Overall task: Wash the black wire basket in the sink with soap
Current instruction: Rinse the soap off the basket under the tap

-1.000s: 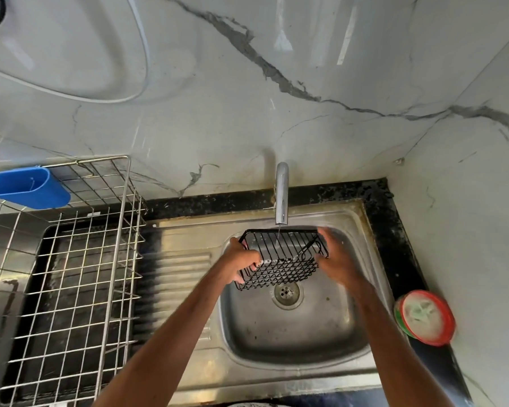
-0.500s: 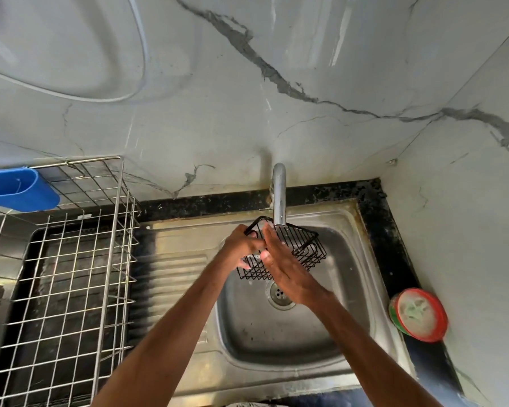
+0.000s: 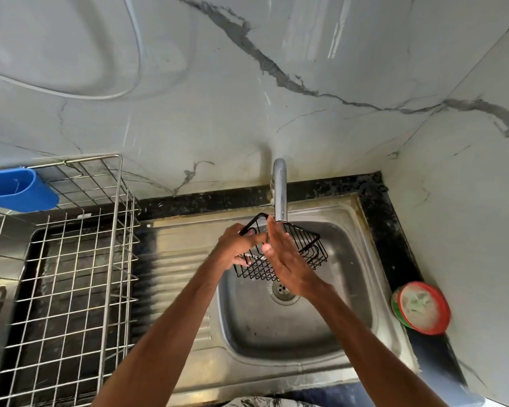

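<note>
Basket position: black wire basket [image 3: 309, 248] is held in the air over the sink [image 3: 353, 292] basin, near its back edge, directly under the faucet [image 3: 279, 189] spout and just behind the drain [image 3: 282, 289], tilted with the mesh bottom turned toward the front edge. Left hand [image 3: 241, 245] is curled round the left rim wire. Right hand [image 3: 285, 259] is laid flat against the near side, fingers straight, grasping nothing. Step is judged to be a hand rub under the spout; water flow cannot be made out. To be done well: rim grip held firm so the spout is not struck, palm run along the wires, basket turned so every face and corner joint is covered. No suds are seen, so soap should probably be taken from the red-rimmed tub [image 3: 420, 306] at the sink's right edge. Look: thin black coated wire, diamond-mesh bottom, barred sides, rectangular; grime cannot be judged.
</note>
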Available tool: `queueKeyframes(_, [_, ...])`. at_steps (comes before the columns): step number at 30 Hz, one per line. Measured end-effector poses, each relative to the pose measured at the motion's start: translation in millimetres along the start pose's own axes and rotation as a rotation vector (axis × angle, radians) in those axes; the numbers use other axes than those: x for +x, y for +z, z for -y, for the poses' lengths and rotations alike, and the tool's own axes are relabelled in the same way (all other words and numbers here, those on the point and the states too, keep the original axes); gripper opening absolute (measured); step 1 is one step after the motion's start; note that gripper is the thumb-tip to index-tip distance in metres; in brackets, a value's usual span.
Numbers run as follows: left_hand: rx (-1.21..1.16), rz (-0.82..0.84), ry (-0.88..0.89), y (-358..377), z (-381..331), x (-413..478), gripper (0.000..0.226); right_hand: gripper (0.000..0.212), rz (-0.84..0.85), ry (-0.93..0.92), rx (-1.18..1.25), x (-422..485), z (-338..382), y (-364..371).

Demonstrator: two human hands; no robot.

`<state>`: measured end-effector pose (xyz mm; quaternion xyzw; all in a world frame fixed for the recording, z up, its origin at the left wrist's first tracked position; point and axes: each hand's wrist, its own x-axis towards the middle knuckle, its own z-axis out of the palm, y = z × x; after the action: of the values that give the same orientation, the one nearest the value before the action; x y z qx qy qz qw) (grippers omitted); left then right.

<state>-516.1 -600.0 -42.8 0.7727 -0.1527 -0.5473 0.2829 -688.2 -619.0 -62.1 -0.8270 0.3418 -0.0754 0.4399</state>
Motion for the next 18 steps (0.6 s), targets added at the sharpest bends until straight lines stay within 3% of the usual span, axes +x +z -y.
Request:
queueKeyframes(3, [0.001,-0.003,0.029,0,1,-1,0.053,0.058,-0.089,0.04,0.01,1,-23,-2])
queueKeyframes(5, [0.013,-0.012,0.043,1,0,-1,0.04,0.071,-0.09,0.182,0.023,11,-26,-6])
queueKeyframes(7, [0.018,-0.02,0.045,2,-3,-2,0.045,0.085,-0.076,0.217,0.031,19,-13,-7])
queueKeyframes(11, [-0.002,-0.021,0.038,-4,-3,-1,0.046,0.071,-0.047,-0.016,0.001,18,22,-4])
queueKeyframes(13, [0.019,-0.012,0.05,-7,-2,-2,0.046,0.065,-0.069,-0.045,-0.006,19,18,-6])
queueKeyframes(18, [-0.017,-0.019,0.071,-11,-2,-11,0.063,0.063,-0.126,0.212,0.092,16,-48,-11])
